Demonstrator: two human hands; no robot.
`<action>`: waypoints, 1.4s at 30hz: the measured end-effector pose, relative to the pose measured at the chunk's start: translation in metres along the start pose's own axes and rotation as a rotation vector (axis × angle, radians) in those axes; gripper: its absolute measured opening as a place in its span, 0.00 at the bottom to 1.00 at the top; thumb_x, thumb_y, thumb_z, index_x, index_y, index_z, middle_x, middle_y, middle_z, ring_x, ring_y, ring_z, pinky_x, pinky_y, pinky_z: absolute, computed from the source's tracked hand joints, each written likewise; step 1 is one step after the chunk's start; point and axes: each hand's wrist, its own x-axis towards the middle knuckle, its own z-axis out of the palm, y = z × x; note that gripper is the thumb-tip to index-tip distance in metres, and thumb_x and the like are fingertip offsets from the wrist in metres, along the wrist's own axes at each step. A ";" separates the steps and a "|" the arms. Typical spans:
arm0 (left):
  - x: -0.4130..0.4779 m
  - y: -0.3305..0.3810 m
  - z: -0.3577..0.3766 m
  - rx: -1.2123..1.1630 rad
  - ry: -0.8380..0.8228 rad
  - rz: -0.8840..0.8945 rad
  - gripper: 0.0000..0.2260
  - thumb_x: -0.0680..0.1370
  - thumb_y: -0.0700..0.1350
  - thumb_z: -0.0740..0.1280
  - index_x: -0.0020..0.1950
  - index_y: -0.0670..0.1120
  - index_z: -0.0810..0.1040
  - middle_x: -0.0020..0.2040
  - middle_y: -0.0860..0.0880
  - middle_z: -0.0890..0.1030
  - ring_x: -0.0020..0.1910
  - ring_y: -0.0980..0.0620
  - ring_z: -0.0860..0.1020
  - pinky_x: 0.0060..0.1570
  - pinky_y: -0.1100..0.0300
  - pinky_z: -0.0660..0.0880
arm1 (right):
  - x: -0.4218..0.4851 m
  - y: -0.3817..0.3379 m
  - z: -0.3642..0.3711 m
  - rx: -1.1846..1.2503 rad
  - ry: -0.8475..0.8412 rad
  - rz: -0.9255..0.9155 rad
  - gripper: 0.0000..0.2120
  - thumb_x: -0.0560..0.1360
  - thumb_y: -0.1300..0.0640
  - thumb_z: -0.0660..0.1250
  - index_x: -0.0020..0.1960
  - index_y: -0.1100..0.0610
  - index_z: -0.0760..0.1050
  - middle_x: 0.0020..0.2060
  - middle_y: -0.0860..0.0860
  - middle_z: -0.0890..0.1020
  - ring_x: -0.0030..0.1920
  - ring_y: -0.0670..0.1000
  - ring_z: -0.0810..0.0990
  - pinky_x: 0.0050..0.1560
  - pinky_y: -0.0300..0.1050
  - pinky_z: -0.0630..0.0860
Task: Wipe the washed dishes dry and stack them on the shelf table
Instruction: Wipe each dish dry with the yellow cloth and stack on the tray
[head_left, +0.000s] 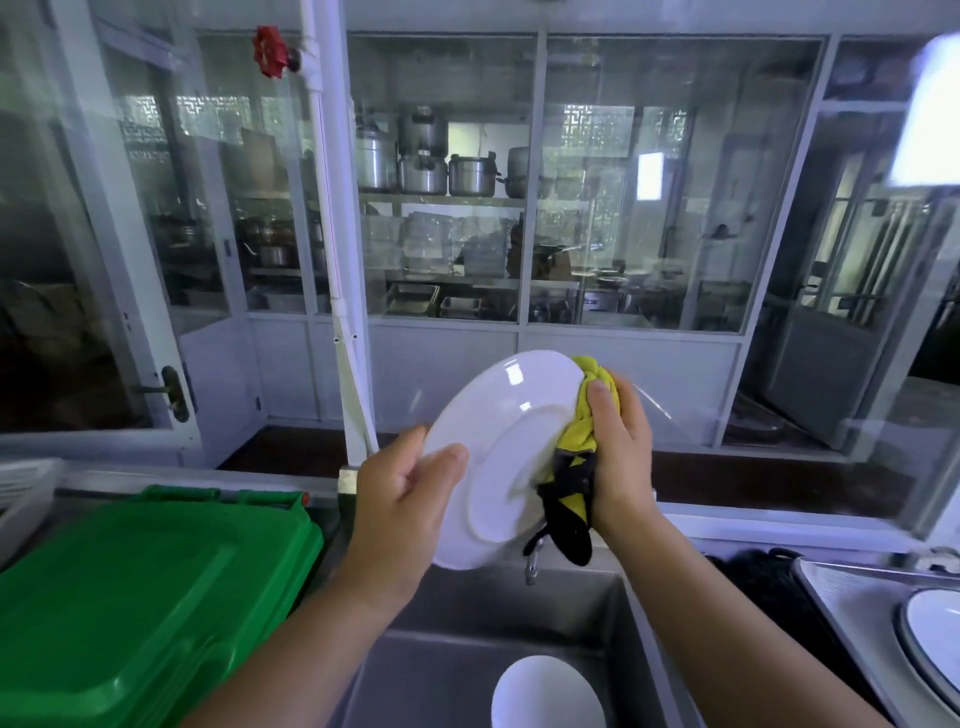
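A white plate (493, 447) is held tilted on edge above the steel sink (441, 665), its underside turned toward me. My left hand (405, 499) grips its lower left rim, thumb across the back. My right hand (621, 447) holds a bunched yellow and black cloth (574, 462) against the plate's right side. Another white dish (548, 693) lies in the sink basin below. A blue-rimmed white plate (935, 639) sits on a tray at the right edge.
A green plastic bin lid (140, 587) fills the counter to the left. A tap (532, 564) sticks out under the plate. Glass cabinet walls (441, 208) with metal pots stand behind the sink. A dark bag (758, 577) lies right of the basin.
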 end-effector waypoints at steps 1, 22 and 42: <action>0.000 -0.002 -0.002 -0.003 -0.001 -0.029 0.21 0.65 0.54 0.64 0.33 0.35 0.65 0.28 0.50 0.63 0.30 0.55 0.62 0.30 0.60 0.58 | 0.001 -0.004 -0.002 -0.032 0.002 -0.032 0.06 0.79 0.57 0.64 0.51 0.50 0.79 0.41 0.47 0.82 0.41 0.47 0.79 0.45 0.46 0.75; 0.022 0.010 0.014 0.127 -0.009 -0.046 0.25 0.64 0.62 0.67 0.34 0.39 0.69 0.29 0.43 0.70 0.30 0.52 0.68 0.33 0.56 0.64 | 0.009 -0.032 -0.003 -0.390 -0.172 -0.312 0.09 0.75 0.49 0.67 0.55 0.44 0.79 0.44 0.46 0.82 0.44 0.45 0.80 0.48 0.46 0.76; 0.048 0.033 -0.003 0.016 -0.100 -0.216 0.10 0.72 0.52 0.73 0.42 0.46 0.81 0.38 0.47 0.84 0.36 0.48 0.81 0.41 0.49 0.76 | -0.001 -0.028 -0.016 0.001 0.016 -0.052 0.05 0.74 0.55 0.70 0.50 0.50 0.80 0.41 0.48 0.83 0.44 0.52 0.80 0.47 0.53 0.80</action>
